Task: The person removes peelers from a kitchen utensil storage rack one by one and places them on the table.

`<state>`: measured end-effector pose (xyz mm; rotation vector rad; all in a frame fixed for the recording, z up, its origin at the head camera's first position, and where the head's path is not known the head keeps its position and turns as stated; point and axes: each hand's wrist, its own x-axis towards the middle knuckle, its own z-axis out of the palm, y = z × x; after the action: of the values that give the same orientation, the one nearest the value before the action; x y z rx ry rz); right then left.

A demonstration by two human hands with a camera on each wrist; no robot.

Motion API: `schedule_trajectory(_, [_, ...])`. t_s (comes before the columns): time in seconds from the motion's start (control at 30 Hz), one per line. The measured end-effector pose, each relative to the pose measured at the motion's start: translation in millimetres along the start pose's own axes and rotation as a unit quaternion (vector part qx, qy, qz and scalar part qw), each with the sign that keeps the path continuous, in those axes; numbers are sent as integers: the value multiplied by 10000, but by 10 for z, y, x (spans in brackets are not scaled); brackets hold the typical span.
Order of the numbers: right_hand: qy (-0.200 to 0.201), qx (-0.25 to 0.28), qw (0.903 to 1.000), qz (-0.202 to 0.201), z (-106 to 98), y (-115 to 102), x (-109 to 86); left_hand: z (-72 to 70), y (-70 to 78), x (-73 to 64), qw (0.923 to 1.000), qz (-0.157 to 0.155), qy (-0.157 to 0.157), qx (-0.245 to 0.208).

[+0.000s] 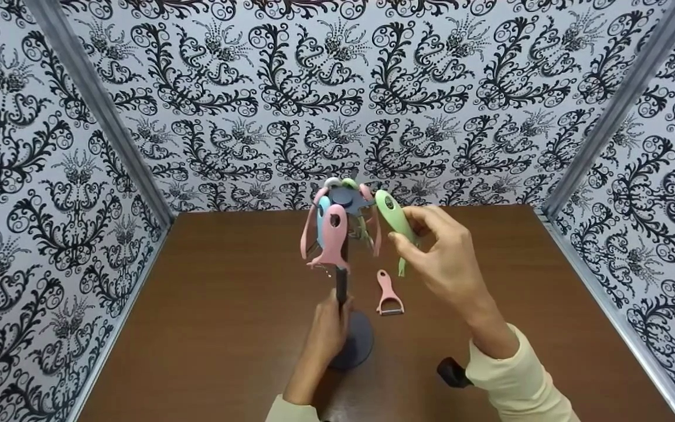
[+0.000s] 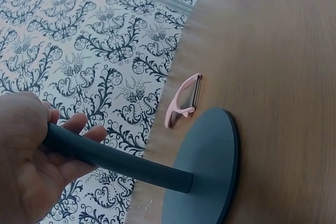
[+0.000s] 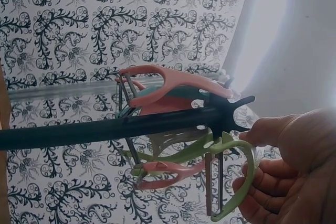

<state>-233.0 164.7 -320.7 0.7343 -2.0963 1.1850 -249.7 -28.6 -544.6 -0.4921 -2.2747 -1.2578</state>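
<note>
My left hand (image 1: 330, 328) grips the pole (image 2: 121, 158) of a dark grey stand, above its round base (image 2: 207, 156). Around the stand's hooked top (image 1: 349, 202) hang several peelers, among them a pink peeler (image 1: 333, 240) at the front and a blue peeler (image 1: 321, 231) behind it. To the right of the top, my right hand (image 1: 449, 258) pinches a green peeler (image 1: 395, 215) between thumb and fingers. Its handle's holed end points up and its blade hangs downward, close to a hook of the stand. Whether it touches that hook, I cannot tell.
On the brown table (image 1: 226, 328) a pink peeler (image 1: 386, 287) lies right of the stand's base. A black object (image 1: 453, 373) shows beside the right sleeve. Patterned walls (image 1: 337, 88) with metal-coloured edge strips enclose the table at the back and sides.
</note>
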Motion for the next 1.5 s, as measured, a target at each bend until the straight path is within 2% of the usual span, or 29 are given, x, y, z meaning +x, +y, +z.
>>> schedule_trajectory(0.23, [41, 5, 9999, 93, -27, 31, -19, -33, 12, 3, 9996, -213, -160, -5])
schedule_trajectory(0.5, [112, 59, 9990, 419, -54, 85, -56, -38, 6, 3, 9999, 57, -102, 37])
schedule_trajectory(1.2, [177, -82, 9953, 948, -161, 312, -207, -42, -6, -8, 9997, 10, -235, 3])
schedule_trajectory(1.5, [125, -252, 9922, 1213, -183, 440, -290, -46, -9, -15, 9997, 177, -171, 45])
